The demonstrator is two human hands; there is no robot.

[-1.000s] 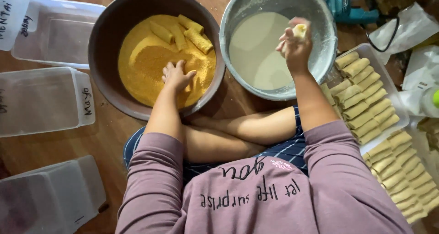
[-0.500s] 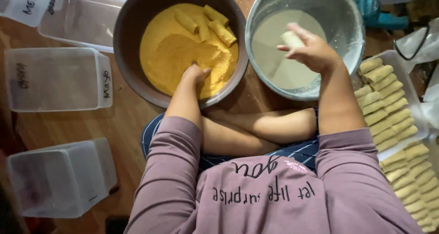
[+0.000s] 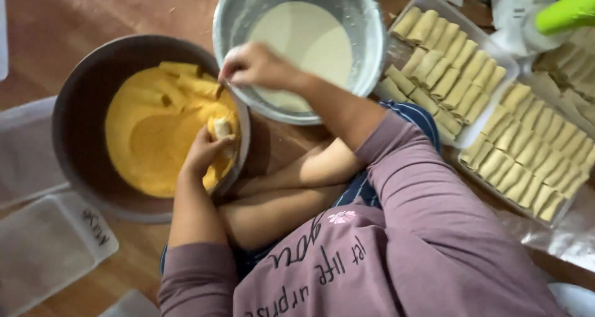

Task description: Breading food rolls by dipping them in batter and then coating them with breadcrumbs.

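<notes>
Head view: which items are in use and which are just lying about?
In use: left hand holding a pale roll over the crumb bowl; right hand at the batter bowl; trays of rolls.

Lying about: clear plastic containers, green object.

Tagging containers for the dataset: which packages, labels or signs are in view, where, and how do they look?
Clear plastic tub: lower left on the floor, rectangular, dark handwritten marking on its rim.
Second clear tub: left edge, beside the brown bowl, no marking visible.
White plastic bag: top right, crumpled.
No screens or signs.
</notes>
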